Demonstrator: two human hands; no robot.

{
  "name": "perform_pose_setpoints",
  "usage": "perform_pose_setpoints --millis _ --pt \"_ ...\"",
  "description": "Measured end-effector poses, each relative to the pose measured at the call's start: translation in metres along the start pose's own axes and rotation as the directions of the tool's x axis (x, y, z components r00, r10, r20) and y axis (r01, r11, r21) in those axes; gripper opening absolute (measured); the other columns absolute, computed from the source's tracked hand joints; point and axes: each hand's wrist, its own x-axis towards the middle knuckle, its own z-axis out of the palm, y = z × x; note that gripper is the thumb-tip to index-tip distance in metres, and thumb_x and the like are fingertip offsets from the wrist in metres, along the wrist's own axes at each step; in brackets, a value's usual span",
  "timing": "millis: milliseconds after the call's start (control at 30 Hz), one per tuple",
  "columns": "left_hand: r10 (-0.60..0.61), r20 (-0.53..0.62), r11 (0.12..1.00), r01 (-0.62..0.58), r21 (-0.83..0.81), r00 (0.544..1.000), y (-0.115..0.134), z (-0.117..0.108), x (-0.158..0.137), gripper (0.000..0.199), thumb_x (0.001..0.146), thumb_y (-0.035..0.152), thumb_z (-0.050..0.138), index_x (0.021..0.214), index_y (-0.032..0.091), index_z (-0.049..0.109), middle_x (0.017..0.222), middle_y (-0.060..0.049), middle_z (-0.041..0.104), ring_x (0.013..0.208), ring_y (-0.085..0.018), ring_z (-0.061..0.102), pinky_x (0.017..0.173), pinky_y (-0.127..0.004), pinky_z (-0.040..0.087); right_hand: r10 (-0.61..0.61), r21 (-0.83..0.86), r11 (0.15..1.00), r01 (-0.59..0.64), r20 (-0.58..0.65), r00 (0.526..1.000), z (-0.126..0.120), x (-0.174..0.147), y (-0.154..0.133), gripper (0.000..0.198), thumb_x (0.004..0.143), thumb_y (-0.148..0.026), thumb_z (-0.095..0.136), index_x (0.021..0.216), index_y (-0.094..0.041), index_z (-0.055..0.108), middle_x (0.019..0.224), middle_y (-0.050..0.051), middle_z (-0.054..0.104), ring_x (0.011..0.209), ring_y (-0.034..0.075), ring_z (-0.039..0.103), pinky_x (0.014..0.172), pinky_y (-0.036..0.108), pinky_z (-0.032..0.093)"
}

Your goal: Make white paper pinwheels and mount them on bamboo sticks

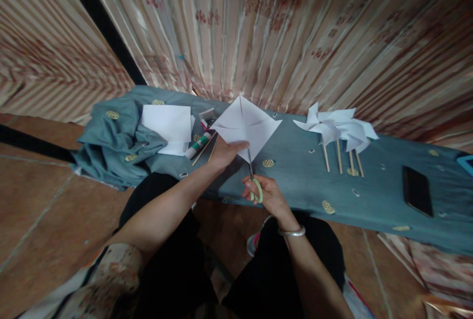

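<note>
A square sheet of white paper (247, 121), turned like a diamond with slits running in from its corners, is held above the cloth. My left hand (226, 153) grips its lower left edge, thumb on top. In my right hand (269, 193) is a pair of scissors (257, 191) with pale green handles. Their blades point away from me and meet the paper at its near corner. Just left of the paper lie a glue stick (198, 145) with a green and white label and thin wooden sticks (201, 151).
A stack of white paper (168, 123) lies on the left beside bunched cloth (111, 136). Several white paper pinwheels (334, 124) on wooden sticks rest to the right. Farther right are a dark phone (417, 191) and a blue-edged object (466, 163). A curtain (236, 28) hangs behind.
</note>
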Motion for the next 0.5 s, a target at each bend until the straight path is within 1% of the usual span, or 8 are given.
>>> perform_pose_setpoints --millis 233,367,500 --pt "-0.021 0.016 0.999 0.021 -0.036 1.0 0.0031 0.0005 -0.0024 0.048 0.055 0.028 0.08 0.098 0.015 0.066 0.092 -0.006 0.072 0.086 -0.025 0.067 0.081 -0.038 0.053 0.011 0.0 1.0 -0.011 -0.024 1.0 0.0005 -0.0005 -0.002 0.042 0.065 -0.058 0.074 0.075 -0.018 0.065 0.056 -0.001 0.065 0.046 0.009 0.054 0.04 0.018 0.039" --pt "-0.036 0.016 0.999 0.036 -0.016 0.999 0.0034 -0.0004 -0.0028 0.046 0.054 0.025 0.079 0.098 0.015 0.066 0.094 -0.006 0.072 0.088 -0.024 0.067 0.082 -0.037 0.053 0.014 -0.006 1.0 -0.014 -0.029 0.999 -0.0004 -0.0012 -0.0026 0.042 0.066 -0.058 0.073 0.075 -0.018 0.065 0.056 -0.001 0.065 0.046 0.009 0.055 0.04 0.018 0.039" --pt "-0.053 0.034 0.997 0.051 0.054 0.998 -0.0011 -0.0032 -0.003 0.041 0.054 0.023 0.079 0.092 0.015 0.067 0.092 -0.007 0.072 0.09 -0.025 0.067 0.081 -0.036 0.053 -0.015 -0.026 1.0 0.015 -0.029 0.999 -0.0019 -0.0013 -0.0013 0.038 0.069 -0.056 0.072 0.076 -0.019 0.065 0.057 -0.001 0.065 0.048 0.01 0.055 0.042 0.019 0.04"
